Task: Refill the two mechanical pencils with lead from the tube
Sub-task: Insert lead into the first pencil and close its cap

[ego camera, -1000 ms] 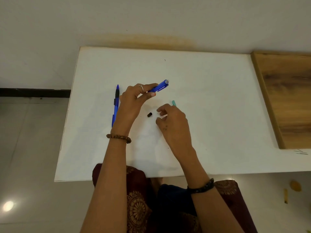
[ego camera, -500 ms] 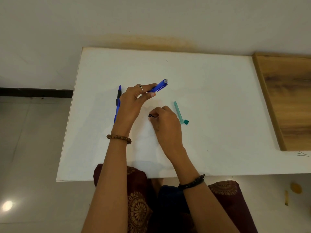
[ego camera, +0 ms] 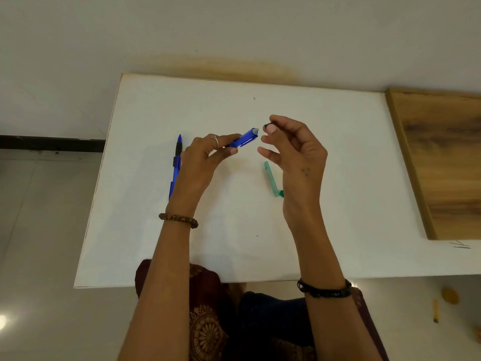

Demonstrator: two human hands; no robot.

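Blue pencil (ego camera: 244, 138) gripped by left hand (ego camera: 205, 157).

It is looking like a plain room in a home: a white table (ego camera: 156, 230) is standing against a bare pale wall (ego camera: 234, 27), a wooden board (ego camera: 442, 165) is lying at right, glossy floor tiles (ego camera: 39, 230) are showing left.

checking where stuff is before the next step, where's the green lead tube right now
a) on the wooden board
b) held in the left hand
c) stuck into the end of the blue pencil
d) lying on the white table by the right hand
d: the green lead tube lies flat on the white table, just left of the right hand, which pinches a small dark cap, while the left hand holds only the blue pencil.
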